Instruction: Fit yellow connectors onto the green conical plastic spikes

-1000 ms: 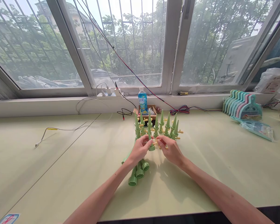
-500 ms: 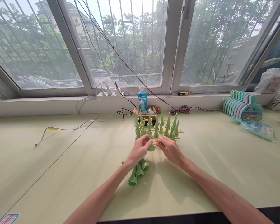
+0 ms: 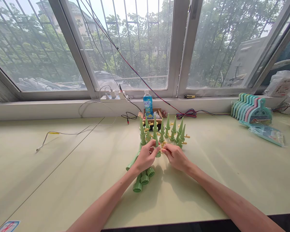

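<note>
My left hand (image 3: 147,156) is closed around a green plant watering spike (image 3: 157,144), its pointed tip upward. At the spike's right side, my right hand (image 3: 175,156) pinches a small yellow valve (image 3: 161,149), partly hidden by the fingers. Behind both hands, several green spikes with yellow valves stand upright, among them a spike (image 3: 182,137) on the right. Several more spikes lie on their sides under and beside my left wrist, their round open caps (image 3: 137,187) facing me.
A blue bottle (image 3: 148,104) stands by a small cardboard box (image 3: 161,121) behind the spikes. Coiled wires (image 3: 187,113) lie near the sill. A row of pastel plastic pieces (image 3: 252,109) stands at the right. A white cable (image 3: 70,132) crosses the table (image 3: 62,199) at left.
Both hands have shifted slightly; the held spike has moved a little right and down. My right fingers have curled in more tightly at its side.
</note>
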A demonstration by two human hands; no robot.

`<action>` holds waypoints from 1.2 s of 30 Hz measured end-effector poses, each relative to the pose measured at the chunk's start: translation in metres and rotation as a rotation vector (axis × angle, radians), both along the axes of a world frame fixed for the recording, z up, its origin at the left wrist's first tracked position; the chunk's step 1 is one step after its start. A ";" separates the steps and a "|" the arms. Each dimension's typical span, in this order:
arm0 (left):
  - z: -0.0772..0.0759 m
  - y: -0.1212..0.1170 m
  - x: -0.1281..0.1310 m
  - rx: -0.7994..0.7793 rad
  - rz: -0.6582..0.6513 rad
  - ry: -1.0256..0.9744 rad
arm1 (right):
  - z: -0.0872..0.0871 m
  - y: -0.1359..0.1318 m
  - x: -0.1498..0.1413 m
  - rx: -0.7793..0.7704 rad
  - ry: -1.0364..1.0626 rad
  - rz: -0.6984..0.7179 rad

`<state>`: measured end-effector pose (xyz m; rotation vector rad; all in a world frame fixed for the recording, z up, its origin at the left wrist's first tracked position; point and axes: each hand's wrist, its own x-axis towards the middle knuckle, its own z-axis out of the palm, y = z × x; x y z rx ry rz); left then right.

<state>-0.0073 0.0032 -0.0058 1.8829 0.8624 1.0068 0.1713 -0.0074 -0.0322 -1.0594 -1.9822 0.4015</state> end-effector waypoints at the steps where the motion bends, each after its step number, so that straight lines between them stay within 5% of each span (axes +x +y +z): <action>1: 0.000 0.000 0.000 0.023 0.000 0.018 | 0.001 0.000 0.000 -0.009 0.005 0.002; 10: 0.000 -0.001 -0.001 0.207 0.076 0.139 | 0.005 -0.002 -0.001 -0.055 0.074 -0.016; 19: 0.009 0.000 -0.001 -0.008 0.245 -0.097 | 0.007 -0.001 0.000 0.021 0.163 -0.117; 28: 0.012 0.002 0.001 -0.316 0.055 -0.160 | 0.009 -0.002 0.000 0.129 0.093 -0.098; 36: 0.014 -0.002 -0.001 -0.299 -0.028 -0.155 | 0.007 -0.003 -0.001 0.059 0.133 -0.087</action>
